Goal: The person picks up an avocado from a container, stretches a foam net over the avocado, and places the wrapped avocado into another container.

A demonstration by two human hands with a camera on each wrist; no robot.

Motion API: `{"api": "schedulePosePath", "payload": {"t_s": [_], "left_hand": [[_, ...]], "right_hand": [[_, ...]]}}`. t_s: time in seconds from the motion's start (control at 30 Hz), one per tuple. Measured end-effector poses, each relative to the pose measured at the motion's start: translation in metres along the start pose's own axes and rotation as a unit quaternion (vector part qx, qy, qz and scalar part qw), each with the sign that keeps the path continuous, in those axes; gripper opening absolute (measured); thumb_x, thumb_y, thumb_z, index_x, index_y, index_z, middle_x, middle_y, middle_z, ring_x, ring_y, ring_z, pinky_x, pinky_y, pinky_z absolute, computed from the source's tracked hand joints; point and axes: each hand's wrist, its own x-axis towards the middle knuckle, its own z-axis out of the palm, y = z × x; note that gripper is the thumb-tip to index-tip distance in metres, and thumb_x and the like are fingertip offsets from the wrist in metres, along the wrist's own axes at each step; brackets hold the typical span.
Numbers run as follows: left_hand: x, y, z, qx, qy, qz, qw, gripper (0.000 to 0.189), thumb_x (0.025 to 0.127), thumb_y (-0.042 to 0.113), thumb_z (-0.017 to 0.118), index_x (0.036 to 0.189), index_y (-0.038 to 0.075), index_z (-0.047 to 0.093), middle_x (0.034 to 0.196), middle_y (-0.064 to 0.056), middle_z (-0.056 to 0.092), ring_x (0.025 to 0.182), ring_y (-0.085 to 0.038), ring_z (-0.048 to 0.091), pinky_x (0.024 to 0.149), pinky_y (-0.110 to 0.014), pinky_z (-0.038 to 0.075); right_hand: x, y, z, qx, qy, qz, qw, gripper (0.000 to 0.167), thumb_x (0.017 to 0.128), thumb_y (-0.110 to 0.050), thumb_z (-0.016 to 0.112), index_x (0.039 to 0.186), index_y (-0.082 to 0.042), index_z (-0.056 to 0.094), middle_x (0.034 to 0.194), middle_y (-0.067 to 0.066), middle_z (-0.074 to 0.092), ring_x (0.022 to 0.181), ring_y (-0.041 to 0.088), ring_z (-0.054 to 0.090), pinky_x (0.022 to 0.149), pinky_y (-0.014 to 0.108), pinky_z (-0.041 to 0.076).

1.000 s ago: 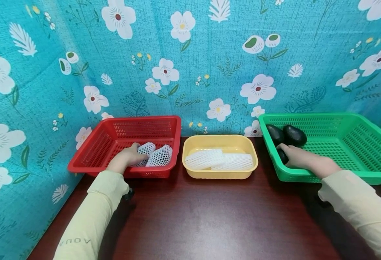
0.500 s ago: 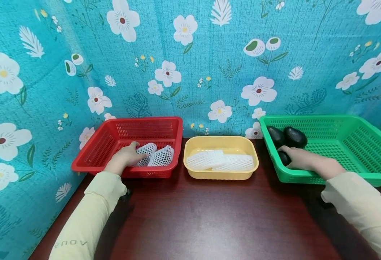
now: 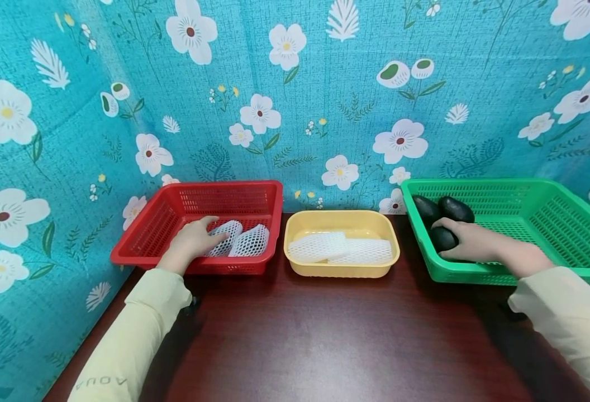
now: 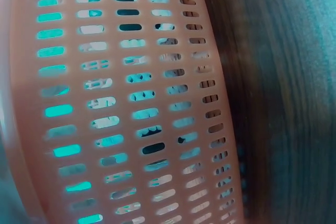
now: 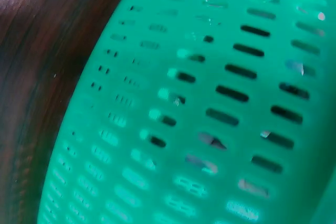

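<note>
In the head view, my left hand (image 3: 193,239) is over the red basket (image 3: 146,258), its thumb and fingers spread apart beside a white foam-net sleeve (image 3: 231,230) with something dark inside. A second filled foam-net sleeve (image 3: 251,241) lies to its right. My right hand (image 3: 476,241) reaches into the green basket (image 3: 536,272), fingers and thumb around a dark avocado (image 3: 443,238) near the left wall. Two more dark avocados, one (image 3: 426,211) by the wall and another (image 3: 456,209), lie just behind. Both wrist views show only basket walls; the hands are hidden there.
Between the baskets stands a yellow tray (image 3: 342,270) holding flat white foam nets (image 3: 360,250). All three containers sit on a dark brown table (image 3: 325,335). A blue floral cloth (image 3: 300,134) hangs close behind and along the left side.
My right hand has shifted slightly right, and the avocado has moved up and right with it, showing more. My left hand's fingers have spread a little wider above the net sleeve.
</note>
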Motion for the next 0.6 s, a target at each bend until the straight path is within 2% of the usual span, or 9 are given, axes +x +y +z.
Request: {"api": "schedulePosePath", "payload": {"t_s": [0.3,0.43,0.6], "left_hand": [[-0.001,-0.003,0.004,-0.004,0.012,0.032,0.9994,0.079,0.093,0.039,0.073,0.156,0.007,0.039,0.148,-0.024,0.050,0.132,-0.045,0.050,0.103,-0.065,0.043],[-0.002,-0.001,0.004,-0.002,0.022,0.042,0.9989,0.079,0.092,0.038,0.074,0.156,0.008,0.039,0.149,-0.023,0.050,0.132,-0.045,0.049,0.102,-0.065,0.044],[-0.004,0.005,0.002,-0.001,0.038,0.049,0.9981,0.075,0.092,0.036,0.074,0.155,0.008,0.042,0.146,-0.023,0.051,0.132,-0.043,0.049,0.100,-0.067,0.044]], "right_hand": [[-0.009,-0.003,-0.008,0.023,0.019,0.005,0.9995,0.067,0.090,-0.032,0.079,0.143,-0.006,0.048,0.123,0.029,0.060,0.093,0.034,0.063,0.070,0.044,0.051],[-0.014,-0.006,-0.013,0.030,0.029,0.001,0.9991,0.066,0.092,-0.028,0.077,0.145,-0.006,0.045,0.124,0.031,0.058,0.091,0.032,0.061,0.066,0.042,0.050],[-0.019,-0.009,-0.015,0.038,0.052,-0.013,0.9978,0.063,0.092,-0.023,0.076,0.145,-0.006,0.046,0.133,0.032,0.052,0.093,0.033,0.060,0.065,0.040,0.049]]}}
